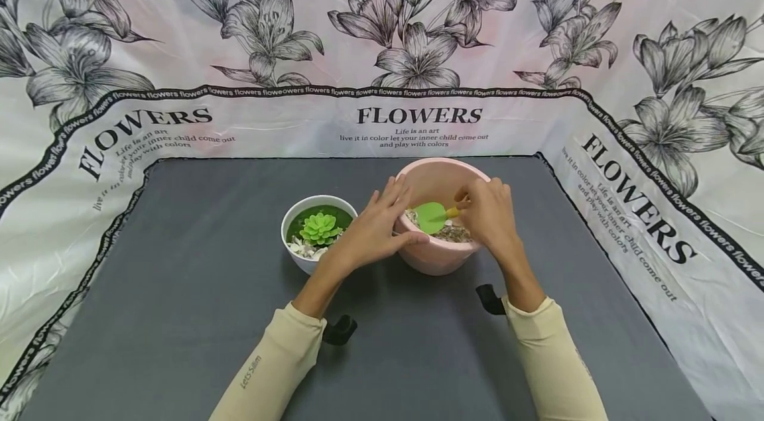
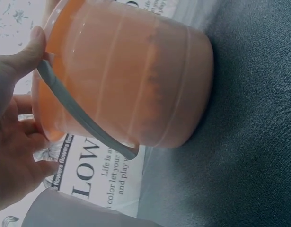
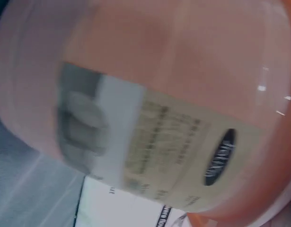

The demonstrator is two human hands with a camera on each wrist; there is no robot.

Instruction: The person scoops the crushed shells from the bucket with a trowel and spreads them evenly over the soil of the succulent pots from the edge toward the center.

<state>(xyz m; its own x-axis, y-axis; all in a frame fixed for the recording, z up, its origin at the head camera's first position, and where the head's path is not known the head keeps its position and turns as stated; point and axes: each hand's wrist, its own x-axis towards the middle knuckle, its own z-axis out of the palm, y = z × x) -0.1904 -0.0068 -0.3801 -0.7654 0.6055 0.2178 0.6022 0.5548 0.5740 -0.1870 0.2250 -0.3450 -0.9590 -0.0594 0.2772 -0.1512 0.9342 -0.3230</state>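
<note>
A pink bucket (image 1: 438,256) with a loose brown mix of grains (image 1: 451,233) inside stands on the grey table. My right hand (image 1: 491,212) reaches over its right rim and pinches the yellow handle of a small green toy shovel (image 1: 431,217), whose blade is down at the grains. On the bucket's left rim rests my left hand (image 1: 373,225), fingers spread and thumb at the front edge. The left wrist view shows that thumb (image 2: 29,54) beside the bucket's grey carrying handle (image 2: 83,118). The right wrist view holds the bucket's printed label (image 3: 183,146); the right hand is mostly hidden there.
A white bowl (image 1: 289,215) with a green succulent (image 1: 320,229) and pale pebbles (image 1: 304,248) stands left of the bucket, close to the left forearm. Flower-printed cloth (image 1: 286,122) borders the grey table (image 1: 197,315) at the back and sides.
</note>
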